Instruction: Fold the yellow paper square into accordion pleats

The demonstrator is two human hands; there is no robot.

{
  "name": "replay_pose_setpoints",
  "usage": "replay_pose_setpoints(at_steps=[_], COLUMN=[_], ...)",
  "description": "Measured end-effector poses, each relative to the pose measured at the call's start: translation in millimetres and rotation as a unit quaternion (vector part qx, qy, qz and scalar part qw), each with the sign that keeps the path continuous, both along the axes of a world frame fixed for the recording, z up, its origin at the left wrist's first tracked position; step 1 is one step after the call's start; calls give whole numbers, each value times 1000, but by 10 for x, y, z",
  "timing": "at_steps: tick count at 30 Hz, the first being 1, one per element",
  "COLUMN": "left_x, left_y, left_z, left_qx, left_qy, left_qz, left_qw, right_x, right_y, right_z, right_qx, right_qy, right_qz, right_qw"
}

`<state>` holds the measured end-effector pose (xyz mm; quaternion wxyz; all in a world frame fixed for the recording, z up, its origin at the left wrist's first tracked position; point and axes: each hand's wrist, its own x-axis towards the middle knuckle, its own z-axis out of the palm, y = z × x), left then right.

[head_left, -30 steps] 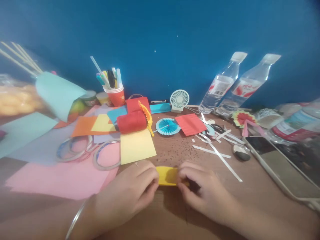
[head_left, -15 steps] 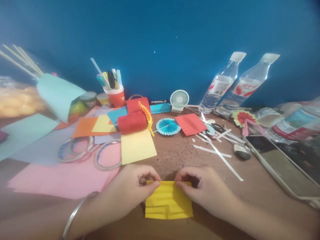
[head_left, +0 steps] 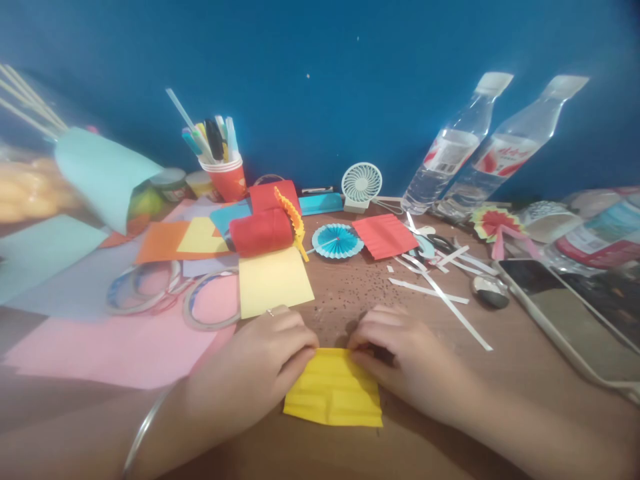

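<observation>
Since half a second ago my fingers have slid down onto the far edge of the yellow pleated paper (head_left: 334, 395) and pressed it flat, where before they pinched that edge up between thumb and forefinger. My left hand (head_left: 260, 363) now lies with its fingers (head_left: 295, 357) closed together on the paper's far left corner; my right hand (head_left: 400, 357) has its fingers (head_left: 367, 352) bunched on the far right corner, pinching or pressing the top fold, I cannot tell which. A thin bangle (head_left: 143, 433) sits on my left wrist.

The paper rests on the bench (head_left: 450, 433) just in front of me, creased in parallel ridges, its near part loose and fanned open. I judge this to be one more accordion fold being creased; the next move calls for flipping the folded strip and matching its width to the ridges already made.

Beyond my knuckles lie a pale yellow sheet (head_left: 274, 281), a pink sheet (head_left: 125, 347), two tape rings (head_left: 145, 288), a red paper roll (head_left: 263, 231), a blue paper rosette (head_left: 337, 241), white paper strips (head_left: 440, 293) and a phone (head_left: 565, 320).
</observation>
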<state>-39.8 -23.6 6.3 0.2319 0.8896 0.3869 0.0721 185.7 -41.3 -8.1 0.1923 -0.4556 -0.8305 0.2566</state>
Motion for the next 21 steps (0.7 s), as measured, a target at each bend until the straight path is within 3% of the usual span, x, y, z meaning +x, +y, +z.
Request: replay_pose_setpoints(at_steps=[5, 11, 18, 21], left_x=[-34, -52, -74, -47], left_y=[1, -19, -118, -180], left_z=[-37, -13, -27, 1], left_qx=[36, 124, 198, 239], left_qy=[17, 72, 131, 142], left_qz=[-18, -122, -110, -132], left_qw=[999, 982, 965, 951], right_x=[8, 30, 70, 78], right_y=[10, 13, -33, -62], right_z=[-2, -14, 9, 39], right_qx=[13, 56, 155, 186], right_qy=[8, 14, -68, -92], right_qz=[7, 48, 109, 133], right_qw=[1000, 997, 979, 969])
